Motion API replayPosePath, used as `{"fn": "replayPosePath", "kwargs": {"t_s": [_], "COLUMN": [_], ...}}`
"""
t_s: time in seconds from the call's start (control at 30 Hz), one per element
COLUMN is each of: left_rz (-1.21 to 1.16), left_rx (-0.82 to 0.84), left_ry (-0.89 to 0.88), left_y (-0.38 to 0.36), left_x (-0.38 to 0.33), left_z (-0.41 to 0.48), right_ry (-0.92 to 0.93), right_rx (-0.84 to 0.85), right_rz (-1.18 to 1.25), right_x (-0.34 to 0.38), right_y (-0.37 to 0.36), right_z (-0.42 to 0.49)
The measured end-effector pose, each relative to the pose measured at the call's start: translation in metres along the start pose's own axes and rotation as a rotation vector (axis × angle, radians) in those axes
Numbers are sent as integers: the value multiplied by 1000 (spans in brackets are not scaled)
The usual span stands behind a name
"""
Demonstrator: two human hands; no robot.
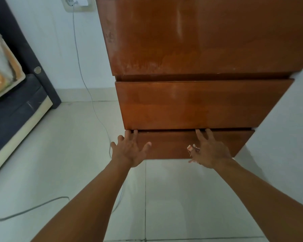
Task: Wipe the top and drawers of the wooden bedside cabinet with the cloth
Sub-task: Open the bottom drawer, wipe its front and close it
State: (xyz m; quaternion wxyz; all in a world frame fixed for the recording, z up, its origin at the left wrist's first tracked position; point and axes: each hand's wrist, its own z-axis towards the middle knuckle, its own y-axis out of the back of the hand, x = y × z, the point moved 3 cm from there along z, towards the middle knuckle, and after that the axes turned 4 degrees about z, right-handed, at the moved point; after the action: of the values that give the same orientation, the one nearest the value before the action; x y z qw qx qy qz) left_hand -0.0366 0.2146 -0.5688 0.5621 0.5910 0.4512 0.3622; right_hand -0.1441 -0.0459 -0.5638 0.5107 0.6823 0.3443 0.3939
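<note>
The right hand (210, 152) lies against the front of the lower drawer (166, 145). Two long fingers reach straight up to the dark slot above it, while the thumb side grips a small crumpled cloth (191, 148) with a red and white pattern; only a scrap of it shows, and that part of the hand is blurred. The left hand (129, 151) rests at the drawer's left end with no grasp: fingers spread and nearly straight, two fingertips at the slot, thumb stretched along the flat panel.

The drawer is a plain slab of reddish-brown wood with a smooth, slightly glossy finish and no handle. Just above it sits the upper drawer (199, 103), of the same shape and wood, with a second dark recess over it. The cabinet top (191, 35) is a broad flat board, dulled by pale, dusty patches along its left and front edges and a whitish streak near the middle.

The wooden bedside cabinet (276, 92) stands against a white wall (287, 119) on pale glossy floor tiles (182, 198) with thin dark joints. A thin white cable (80, 67) drops from a wall socket (77, 3) down to the floor beside the cabinet. At the far left is a bed (16, 110) with a dark fabric frame, cream edging, and orange and grey bedding.
</note>
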Motion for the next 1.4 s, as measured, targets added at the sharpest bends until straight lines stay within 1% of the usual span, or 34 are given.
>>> {"fn": "replayPosePath", "kwargs": {"t_s": [0.2, 0.4, 0.53, 0.57, 0.63, 0.67, 0.7, 0.77, 0.8, 0.83, 0.9, 0.93, 1.0, 1.03, 1.1, 1.17, 1.27, 1.33, 1.4], "left_rz": [91, 102, 125, 128, 103, 69, 32, -21, -39, -57, -87, -96, -101, -101, -102, -95, -26, 60, 98], "left_rx": [2, 15, 66, 65, 46, 38, 30, 23, 23, 23, 25, 28, 33, 40, 40, 12, -7, 29, 80], "left_ry": [-14, -51, -71, -81, -101, -102, -98, -88, -86, -84, -83, -86, -99, -106, -117, -126, -123, -100, -103], "left_y": [12, 20, 24, 24, 25, 25, 24, 22, 21, 20, 19, 19, 21, 23, 24, 23, 20, 22, 23], "left_x": [5, 10, 12, 12, 14, 16, 20, 26, 29, 31, 33, 34, 35, 34, 34, 34, 30, 18, 0], "left_z": [1, 3, 3, 1, -6, -10, -14, -23, -25, -25, -25, -25, -27, -29, -33, -35, -34, -31, -23], "right_ry": [27, 36, 11, 1, 7, 42, 94, 243, 335, 419, 564, 636, 750, 750, 657, 601, 607, 611, 611], "right_rx": [-5, 36, 91, 92, 37, -23, -121, -391, -496, -534, -492, -474, -470, -437, -373, -412, -454, -475, -481], "right_rz": [-23, -42, -62, -44, 135, 268, 344, 346, 358, 387, 435, 402, 238, 183, 228, 299, 275, 229, 207], "right_x": [-1, -2, -1, -1, 4, 9, 17, 39, 54, 72, 111, 130, 161, 169, 174, 168, 157, 144, 125], "right_y": [13, 26, 35, 37, 45, 50, 55, 65, 66, 65, 53, 40, 1, -20, -48, -60, -58, -56, -55], "right_z": [-1, -3, -4, -6, -10, -12, -15, -19, -21, -22, -23, -20, -12, -8, -4, -1, 5, 10, 15]}}
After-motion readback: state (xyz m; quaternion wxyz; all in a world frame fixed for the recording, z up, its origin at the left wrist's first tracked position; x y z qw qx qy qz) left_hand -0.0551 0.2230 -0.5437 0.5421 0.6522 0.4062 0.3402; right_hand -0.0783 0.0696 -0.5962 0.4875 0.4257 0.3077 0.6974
